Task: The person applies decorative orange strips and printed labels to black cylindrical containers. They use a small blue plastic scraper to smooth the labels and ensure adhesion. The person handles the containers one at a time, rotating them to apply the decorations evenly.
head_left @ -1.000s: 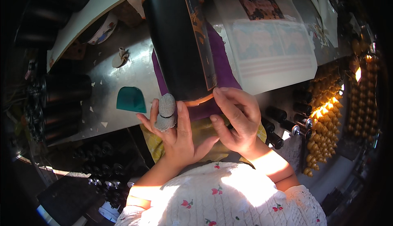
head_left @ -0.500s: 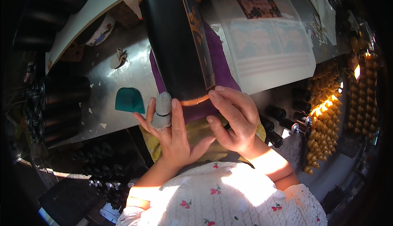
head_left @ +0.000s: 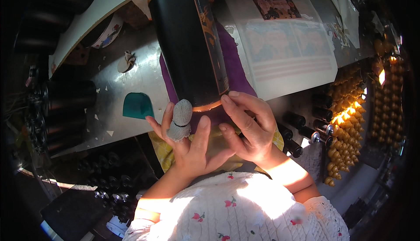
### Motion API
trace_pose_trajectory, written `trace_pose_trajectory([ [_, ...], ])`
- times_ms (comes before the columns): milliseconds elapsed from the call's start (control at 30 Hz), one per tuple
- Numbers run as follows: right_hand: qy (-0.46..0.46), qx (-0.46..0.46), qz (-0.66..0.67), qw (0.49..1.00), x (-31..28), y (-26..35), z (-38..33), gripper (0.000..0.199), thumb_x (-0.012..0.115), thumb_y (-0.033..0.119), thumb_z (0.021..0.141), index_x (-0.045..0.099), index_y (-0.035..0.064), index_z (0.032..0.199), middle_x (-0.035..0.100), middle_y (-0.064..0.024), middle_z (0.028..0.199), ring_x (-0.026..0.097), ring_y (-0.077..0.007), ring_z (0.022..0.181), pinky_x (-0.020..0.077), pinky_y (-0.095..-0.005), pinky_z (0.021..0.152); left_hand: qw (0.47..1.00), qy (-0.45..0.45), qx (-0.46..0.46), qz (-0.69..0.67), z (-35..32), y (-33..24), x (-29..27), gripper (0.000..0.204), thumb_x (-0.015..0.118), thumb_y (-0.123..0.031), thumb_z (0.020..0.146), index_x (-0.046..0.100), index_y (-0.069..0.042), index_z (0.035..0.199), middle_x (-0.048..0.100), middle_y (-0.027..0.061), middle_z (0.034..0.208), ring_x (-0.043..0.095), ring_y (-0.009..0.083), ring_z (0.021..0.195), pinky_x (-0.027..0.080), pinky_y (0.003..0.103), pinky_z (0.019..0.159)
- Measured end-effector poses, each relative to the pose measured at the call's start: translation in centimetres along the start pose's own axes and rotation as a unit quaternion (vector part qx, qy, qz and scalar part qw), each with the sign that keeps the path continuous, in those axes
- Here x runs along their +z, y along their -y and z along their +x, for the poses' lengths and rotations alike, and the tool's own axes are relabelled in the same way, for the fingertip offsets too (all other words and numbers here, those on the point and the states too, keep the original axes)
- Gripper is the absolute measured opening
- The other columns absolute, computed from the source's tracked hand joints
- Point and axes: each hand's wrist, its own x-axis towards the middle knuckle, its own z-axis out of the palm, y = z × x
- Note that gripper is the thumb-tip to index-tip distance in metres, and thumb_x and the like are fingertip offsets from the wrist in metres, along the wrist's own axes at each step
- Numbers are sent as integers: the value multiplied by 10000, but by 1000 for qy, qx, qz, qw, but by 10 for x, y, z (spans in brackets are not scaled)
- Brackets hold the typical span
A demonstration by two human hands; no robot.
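I see a big black cylinder (head_left: pixel 189 44) w/ gold rims lying on its side on a purple cloth (head_left: pixel 234 72), across a metal desk (head_left: pixel 144 77). I'd say the cloth is there to cushion it and stop it rolling. A gold-printed label strip (head_left: pixel 213 44) runs along its length, facing up.

Left hand (head_left: pixel 186 142): fingers spread apart, not clamped on anything. One finger wears a grey knit sleeve (head_left: pixel 180 121), its tip at the cylinder's near rim; probably protection for rubbing or pressing. Palm hovers just below the near end, over a yellow cloth (head_left: pixel 164 153) on the lap.

Right hand (head_left: pixel 247 127): fingers held together, bent, tips pressing the near gold rim right by the label's lower end. Looks like it steadies the tube, no full wrap around it.

Around: teal plastic scraper (head_left: pixel 137 105) lies flat on the desk left of the cylinder, within reach. White printed sheets (head_left: pixel 288 44) sit to the right, partly under the purple cloth. More black tubes (head_left: pixel 65 97) stacked at the left; small black bottles (head_left: pixel 306 125) and rows of gold caps (head_left: pixel 350 123) at the right, sunlit. Paper scraps are scattered on the desk.
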Motion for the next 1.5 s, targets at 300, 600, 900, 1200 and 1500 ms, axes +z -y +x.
trace_pose_trajectory([
  [300, -7, 3, 8, 1000, 1, -2, -2, 566, 754, -41, 622, 723, 3, 1185, 636, -128, 1187, 570, -163, 708, 496, -287, 609, 998, 44, -49, 19, -2, 2, -3, 1092, 550, -774, 819, 360, 59, 1499, 367, 213, 1491, 315, 605, 1334, -19, 745, 1117],
  [600, -8, 8, 9, 1000, 1, 0, -2, 564, 754, -46, 618, 727, 3, 1179, 634, -123, 1191, 582, -160, 730, 499, -276, 603, 997, 49, 0, 52, 8, -12, -3, 928, 486, -786, 847, 466, -109, 1481, 339, 220, 1529, 305, 533, 1382, -23, 741, 1122],
  [900, 7, 21, -2, 1000, -2, 3, 1, 574, 757, -55, 616, 728, 18, 1186, 632, -121, 1190, 593, -153, 743, 506, -267, 607, 998, 34, -13, 44, -7, 3, -6, 1078, 367, -810, 881, 258, 27, 1551, 236, 302, 1567, 185, 555, 1437, -25, 716, 1133],
  [1200, 15, 22, -25, 999, 0, 7, -1, 522, 791, -20, 657, 763, 115, 1160, 617, -114, 1202, 585, -155, 719, 519, -256, 605, 998, 26, -35, 42, 5, 0, -3, 978, 517, -808, 818, 519, -53, 1441, 330, 179, 1487, 280, 564, 1369, -17, 758, 1103],
  [1500, 12, 24, -33, 999, 1, 8, -1, 528, 795, -10, 659, 763, 132, 1167, 610, -104, 1213, 581, -155, 706, 520, -259, 599, 999, 18, -33, 36, 4, -1, -1, 922, 529, -791, 826, 547, -90, 1426, 310, 186, 1499, 298, 578, 1353, -15, 759, 1107],
])
